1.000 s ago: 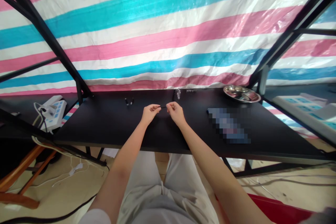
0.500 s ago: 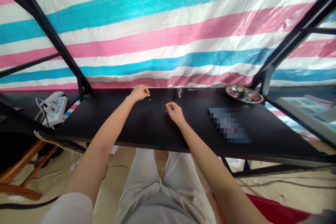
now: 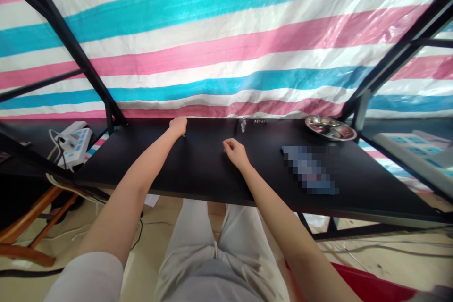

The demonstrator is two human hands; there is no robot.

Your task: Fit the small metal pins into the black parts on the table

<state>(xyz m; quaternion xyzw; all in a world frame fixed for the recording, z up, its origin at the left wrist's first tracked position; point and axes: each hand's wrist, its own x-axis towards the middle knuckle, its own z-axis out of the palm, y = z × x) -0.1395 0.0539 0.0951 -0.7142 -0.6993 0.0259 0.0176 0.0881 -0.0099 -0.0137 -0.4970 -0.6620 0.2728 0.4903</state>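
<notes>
My left hand (image 3: pixel 179 126) is over the far left-centre of the black tabletop (image 3: pixel 208 174), its fingers closed and turned partly out of sight. A tiny pale, shiny bit shows just under the fingertips; its kind is too small to tell. My right hand (image 3: pixel 235 151) rests near the table's middle, thumb and fingers pinched together. Whatever lies in that pinch, if anything, is hidden. Beyond the right hand sits a small cluster of clear, shiny pieces (image 3: pixel 243 125). To the right of these runs a row of several small metallic pieces (image 3: pixel 261 121).
A round steel dish (image 3: pixel 331 137) stands at the back right. Nearer lies a pixelated bluish flat object (image 3: pixel 309 170). A white power strip (image 3: pixel 78 146) with cables is at the left. Black frame posts (image 3: pixel 94 78) flank the table, and a striped plastic sheet (image 3: pixel 226 52) hangs behind it.
My left hand has moved left, away from the right hand, and its fingers have turned from view. The tiny shiny bit shows under it in both frames. My right hand stays put.
</notes>
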